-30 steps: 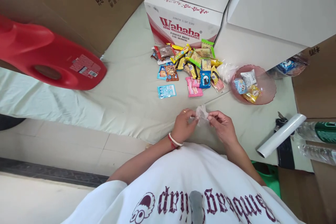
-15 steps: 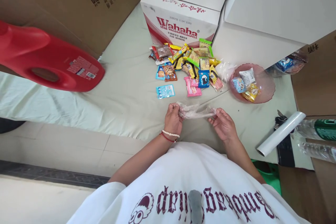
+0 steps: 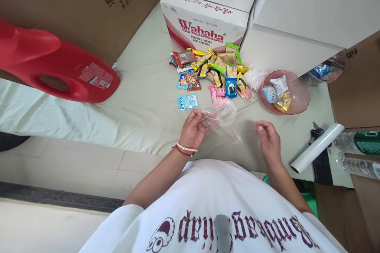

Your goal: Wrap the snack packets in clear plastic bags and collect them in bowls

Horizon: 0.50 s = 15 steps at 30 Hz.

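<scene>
Crumpled clear plastic film (image 3: pixel 224 118) hangs from my left hand (image 3: pixel 192 130), pinched between thumb and fingers. Its loose end spreads to the right and overlaps a pink snack packet (image 3: pixel 218 97). Off to the right, my right hand (image 3: pixel 268 138) is in the air apart from the film, slightly blurred, fingers loosely bent and holding nothing. Just beyond my left hand lies a light-blue packet (image 3: pixel 188 102). Behind it is a pile of small wrapped snacks (image 3: pixel 218 65) in several colours. A pink glass bowl (image 3: pixel 301 95) with a few packets inside stands beyond my right hand.
A red jug (image 3: pixel 71 67) lies at the left. Behind the snacks stands a Wahaha carton (image 3: pixel 204 19), with white boxes (image 3: pixel 311 4) beside it. A bunch of white translucent plastic (image 3: pixel 255 80) touches the bowl. A white roll (image 3: pixel 317 148), keys and plastic bottles (image 3: pixel 359 142) sit at the right.
My right hand has let go of the film and moved right. The film, stretched between both hands before, now hangs from my left hand alone and spreads out more loosely.
</scene>
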Available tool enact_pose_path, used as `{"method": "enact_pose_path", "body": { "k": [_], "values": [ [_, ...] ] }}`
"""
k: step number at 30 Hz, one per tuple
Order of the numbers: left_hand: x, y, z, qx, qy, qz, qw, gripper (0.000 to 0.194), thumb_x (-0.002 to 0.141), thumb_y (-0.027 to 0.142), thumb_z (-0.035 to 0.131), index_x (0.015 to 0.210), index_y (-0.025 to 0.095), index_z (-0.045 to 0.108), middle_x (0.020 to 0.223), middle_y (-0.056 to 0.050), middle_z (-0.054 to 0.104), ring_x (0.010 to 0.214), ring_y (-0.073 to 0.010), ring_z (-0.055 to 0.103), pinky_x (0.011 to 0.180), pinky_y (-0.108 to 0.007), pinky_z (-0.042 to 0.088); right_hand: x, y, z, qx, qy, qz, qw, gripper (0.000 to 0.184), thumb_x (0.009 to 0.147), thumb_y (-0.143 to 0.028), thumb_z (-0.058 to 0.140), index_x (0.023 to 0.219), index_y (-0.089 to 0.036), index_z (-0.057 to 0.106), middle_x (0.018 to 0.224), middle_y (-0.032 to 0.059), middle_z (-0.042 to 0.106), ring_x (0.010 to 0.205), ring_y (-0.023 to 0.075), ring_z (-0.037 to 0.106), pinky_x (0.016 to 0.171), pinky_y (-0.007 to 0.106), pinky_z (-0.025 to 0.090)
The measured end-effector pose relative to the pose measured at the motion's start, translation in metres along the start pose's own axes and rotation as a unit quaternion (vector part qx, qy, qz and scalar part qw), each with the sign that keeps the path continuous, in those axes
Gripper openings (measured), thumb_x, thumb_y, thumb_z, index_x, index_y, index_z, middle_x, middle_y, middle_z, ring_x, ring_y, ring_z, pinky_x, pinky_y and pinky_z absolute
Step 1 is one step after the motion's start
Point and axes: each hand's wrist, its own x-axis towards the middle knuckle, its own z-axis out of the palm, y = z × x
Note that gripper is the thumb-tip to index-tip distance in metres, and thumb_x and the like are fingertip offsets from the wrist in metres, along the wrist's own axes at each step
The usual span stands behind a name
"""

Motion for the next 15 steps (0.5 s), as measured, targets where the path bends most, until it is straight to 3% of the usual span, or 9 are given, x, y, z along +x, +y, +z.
{"method": "enact_pose_path", "body": {
  "k": [2,3,5,7,11,15],
  "values": [
    [-0.005,-0.004,0.007,0.023,-0.023,-0.017,0.999,0.031,0.079,0.036,0.083,0.087,0.021,0.057,0.097,-0.003,0.074,0.101,-0.0262,0.074,0.089,-0.046,0.062,0.015,-0.013,0.014,0.04,-0.057,-0.016,0.997,0.058,0.078,-0.06,0.075,0.123,-0.026,0.063,0.127,0.0095,0.068,0.113,0.0253,0.063,0.094,0.039,0.052],
    [-0.006,-0.006,0.008,0.035,-0.027,-0.022,0.999,0.032,0.078,0.037,0.084,0.088,0.021,0.059,0.098,-0.003,0.074,0.102,-0.0254,0.074,0.088,-0.044,0.062,0.02,-0.019,0.024,0.061,-0.099,-0.001,0.993,0.063,0.073,-0.058,0.081,0.126,-0.027,0.062,0.126,0.0087,0.069,0.112,0.0253,0.064,0.093,0.038,0.053],
    [-0.006,-0.01,0.008,0.058,-0.015,-0.018,0.998,0.034,0.075,0.039,0.086,0.09,0.02,0.062,0.098,-0.001,0.072,0.099,-0.0225,0.073,0.084,-0.039,0.062,0.025,-0.026,0.044,0.104,-0.147,0.056,0.982,0.057,0.069,-0.052,0.085,0.116,-0.026,0.067,0.104,0.0049,0.074,0.092,0.0218,0.067,0.081,0.035,0.056],
    [-0.002,-0.012,0.002,0.081,0.035,-0.005,0.996,0.038,0.071,0.042,0.088,0.09,0.02,0.064,0.094,-0.001,0.072,0.089,-0.0184,0.073,0.074,-0.032,0.062,0.027,-0.028,0.055,0.145,-0.145,0.111,0.972,0.042,0.07,-0.05,0.083,0.1,-0.024,0.07,0.083,0.0008,0.071,0.073,0.0173,0.064,0.066,0.03,0.054],
    [0.006,-0.017,-0.015,0.123,0.136,-0.022,0.983,0.045,0.063,0.047,0.091,0.084,0.017,0.066,0.075,0.001,0.07,0.063,-0.012,0.067,0.05,-0.021,0.05,0.031,-0.023,0.047,0.197,-0.144,0.186,0.952,0.038,0.066,-0.051,0.086,0.082,-0.022,0.068,0.065,-0.0032,0.06,0.056,0.0127,0.055,0.045,0.022,0.041],
    [0.011,-0.024,-0.022,0.15,0.122,-0.029,0.981,0.047,0.061,0.051,0.091,0.077,0.015,0.066,0.065,0.001,0.067,0.05,-0.0082,0.059,0.042,-0.018,0.036,0.035,-0.014,0.03,0.194,-0.143,0.19,0.952,0.038,0.066,-0.052,0.086,0.078,-0.022,0.066,0.062,-0.0046,0.055,0.053,0.0112,0.051,0.046,0.023,0.039]
  ]
}}
